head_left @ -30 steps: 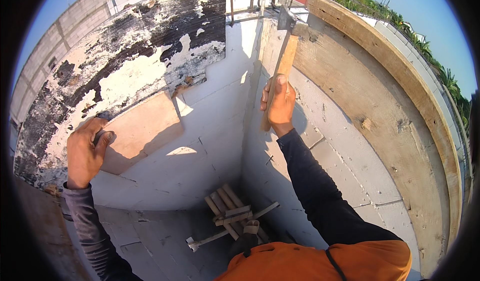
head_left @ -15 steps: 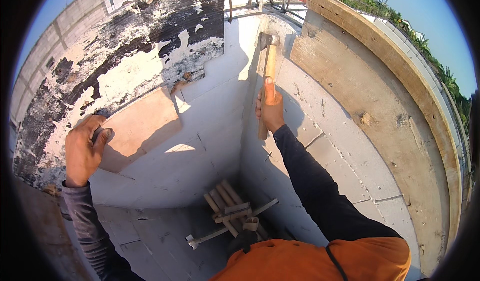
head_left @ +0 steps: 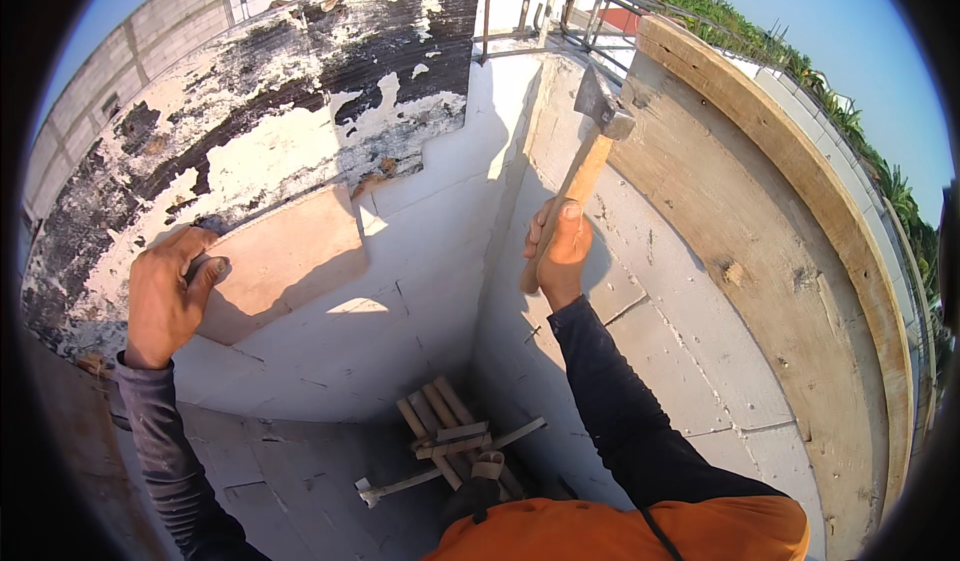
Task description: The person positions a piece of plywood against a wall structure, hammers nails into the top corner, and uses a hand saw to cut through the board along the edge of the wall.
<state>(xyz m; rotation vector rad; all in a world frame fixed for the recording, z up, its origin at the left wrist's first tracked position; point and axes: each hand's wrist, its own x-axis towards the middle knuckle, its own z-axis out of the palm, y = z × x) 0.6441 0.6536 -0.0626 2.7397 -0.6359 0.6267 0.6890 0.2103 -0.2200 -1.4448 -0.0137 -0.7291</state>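
My right hand [head_left: 563,250] is wrapped round the wooden handle of a hatchet [head_left: 588,166], thumb along the handle. Its metal head, flared on one side and blunt on the other, is raised near the wall corner, beside the top end of a wooden board [head_left: 740,191]. At the left, my left hand [head_left: 168,291] grips the edge of a thin tan panel [head_left: 290,251], fingers over its upper edge and thumb on its face. The panel lies against the white block wall [head_left: 440,211], just below a black board [head_left: 290,91] crusted with pale mortar.
Rusty rebar [head_left: 530,6] sticks up at the far corner. Below me, a stack of wooden bars [head_left: 450,426] stands in the deep corner, with my sandalled foot [head_left: 488,464] on it. A second block wall [head_left: 690,381] runs along the right, under the long timber formwork.
The hatchet has moved right and its head has swung away from the wall corner, tilting to the right. My left hand stays on the panel. The view has shifted slightly.
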